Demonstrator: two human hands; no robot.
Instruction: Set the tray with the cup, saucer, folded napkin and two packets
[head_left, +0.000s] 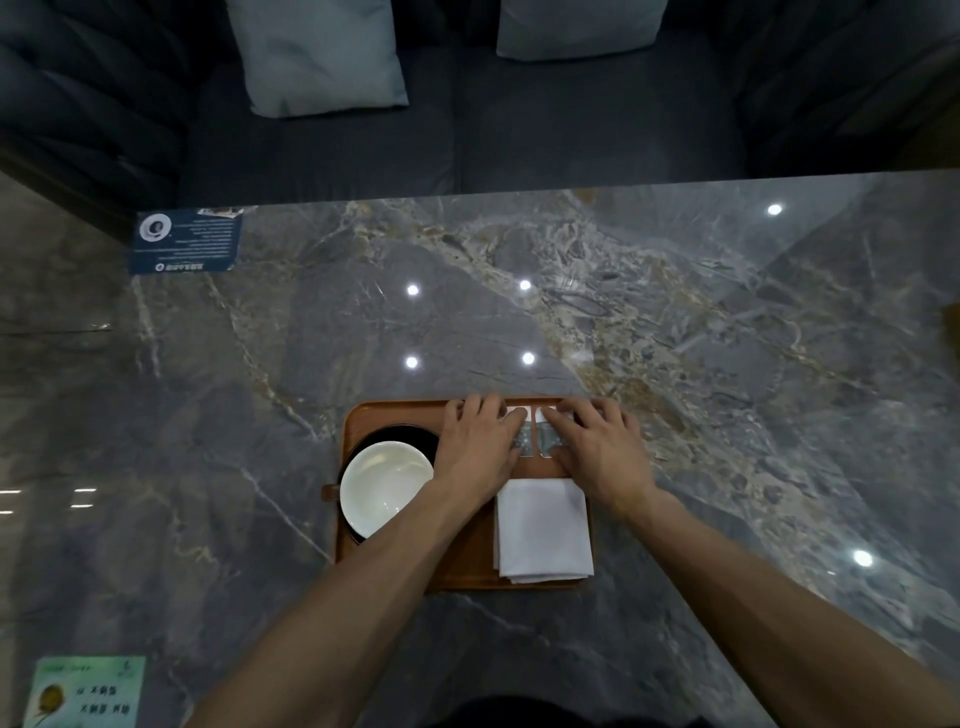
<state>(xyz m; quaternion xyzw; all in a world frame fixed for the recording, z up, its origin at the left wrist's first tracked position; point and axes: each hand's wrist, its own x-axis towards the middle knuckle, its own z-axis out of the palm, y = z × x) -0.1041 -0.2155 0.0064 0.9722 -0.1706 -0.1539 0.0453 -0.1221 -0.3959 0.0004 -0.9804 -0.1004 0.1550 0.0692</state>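
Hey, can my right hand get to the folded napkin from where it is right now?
Probably yes. The right hand rests on a packet just beyond the folded napkin, whose top lies uncovered on the tray; only the right forearm passes beside its edge.

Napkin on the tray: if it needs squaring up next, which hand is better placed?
The right hand, probably. It rests on the right packet directly above the napkin, on the tray's right side. The left hand lies nearer the cup.
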